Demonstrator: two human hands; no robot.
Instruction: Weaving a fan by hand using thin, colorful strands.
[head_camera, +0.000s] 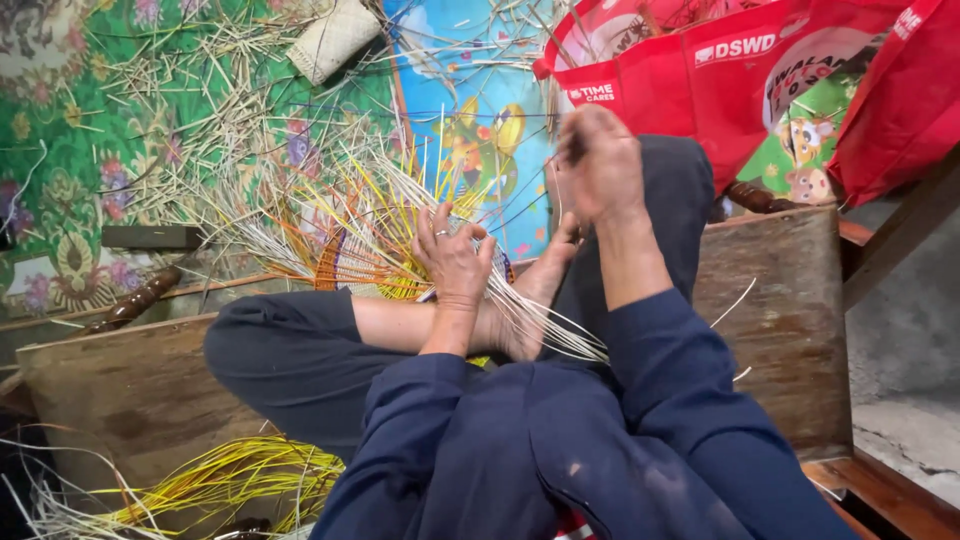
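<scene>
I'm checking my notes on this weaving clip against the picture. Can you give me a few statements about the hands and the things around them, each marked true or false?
1. The left hand rests on a half-woven piece of pale, yellow and orange strips. True.
2. The right hand lies flat on the wooden bench. False: it is raised and blurred, pinching a thin strip.
3. A ring shows on the left hand. True.
4. The bags behind the person are blue. False: they are red.
5. A bundle of yellow strips lies at the lower left. True.
6. The person wears shoes. False: a bare foot presses on the strips.
</scene>
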